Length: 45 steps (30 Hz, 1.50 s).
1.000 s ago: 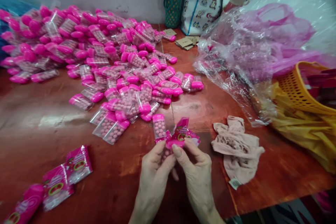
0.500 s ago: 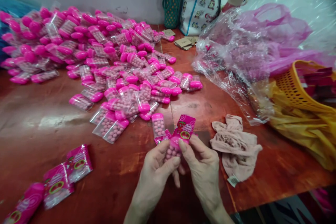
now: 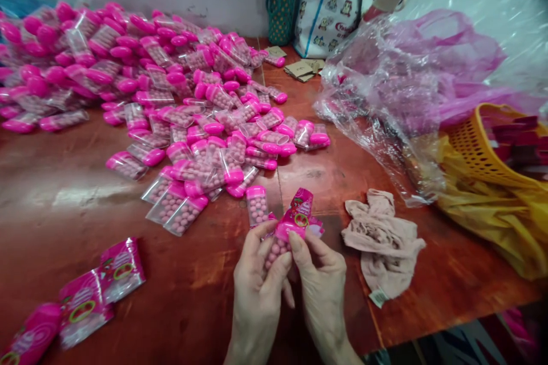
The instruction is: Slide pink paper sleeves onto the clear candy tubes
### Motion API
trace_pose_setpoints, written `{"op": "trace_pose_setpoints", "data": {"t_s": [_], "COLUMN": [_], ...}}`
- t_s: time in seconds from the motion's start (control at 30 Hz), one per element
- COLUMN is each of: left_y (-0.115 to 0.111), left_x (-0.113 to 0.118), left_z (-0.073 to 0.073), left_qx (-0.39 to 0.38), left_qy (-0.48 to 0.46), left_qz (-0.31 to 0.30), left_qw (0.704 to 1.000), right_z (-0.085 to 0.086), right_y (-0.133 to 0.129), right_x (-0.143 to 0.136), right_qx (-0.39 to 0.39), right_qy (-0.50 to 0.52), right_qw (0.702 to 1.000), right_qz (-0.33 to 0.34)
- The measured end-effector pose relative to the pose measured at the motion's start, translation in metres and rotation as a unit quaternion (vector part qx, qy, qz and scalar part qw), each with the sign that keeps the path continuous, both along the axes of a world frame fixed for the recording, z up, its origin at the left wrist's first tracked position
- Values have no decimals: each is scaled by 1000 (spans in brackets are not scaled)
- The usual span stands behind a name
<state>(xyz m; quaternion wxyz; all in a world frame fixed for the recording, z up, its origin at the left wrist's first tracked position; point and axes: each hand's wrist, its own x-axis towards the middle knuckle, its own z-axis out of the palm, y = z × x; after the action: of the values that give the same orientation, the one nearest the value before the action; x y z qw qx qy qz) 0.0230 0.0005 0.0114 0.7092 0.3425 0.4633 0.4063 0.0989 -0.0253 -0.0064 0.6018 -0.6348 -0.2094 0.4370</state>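
Observation:
My left hand and my right hand meet near the table's front edge. Between them they grip one clear candy case full of pink balls, with a pink printed wrapper sticking up from its top end. My right thumb and forefinger pinch the wrapper's lower edge. Another candy case with a pink cap lies on the table just beyond my left fingers. A few more pink wrappers lie under my right fingers.
A big heap of pink-capped candy cases covers the far left of the red-brown table. Wrapped packs lie front left. A beige cloth, crumpled clear plastic, an orange basket and bags stand to the right.
The wrapper stood up straighter half a second ago; it now sits lower over the case as my hands drew closer together. The view shifted slightly.

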Motion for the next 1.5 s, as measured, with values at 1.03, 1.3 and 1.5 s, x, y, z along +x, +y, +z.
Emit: {"op": "trace_pose_setpoints", "data": {"t_s": [1.03, 1.3, 1.5], "left_y": [5, -1, 8], "left_x": [-6, 1, 2], "left_z": [9, 5, 4], "left_qx": [-24, -43, -65], "left_qy": [-9, -15, -102], "left_qz": [-109, -54, -55], "left_qw": [994, 998, 991], "right_z": [13, 16, 12], "right_y": [10, 10, 11], "right_x": [33, 12, 16], "right_qx": [23, -38, 1], "right_qy": [117, 67, 59], "right_qw": [989, 996, 991], "right_qz": [91, 39, 121]}}
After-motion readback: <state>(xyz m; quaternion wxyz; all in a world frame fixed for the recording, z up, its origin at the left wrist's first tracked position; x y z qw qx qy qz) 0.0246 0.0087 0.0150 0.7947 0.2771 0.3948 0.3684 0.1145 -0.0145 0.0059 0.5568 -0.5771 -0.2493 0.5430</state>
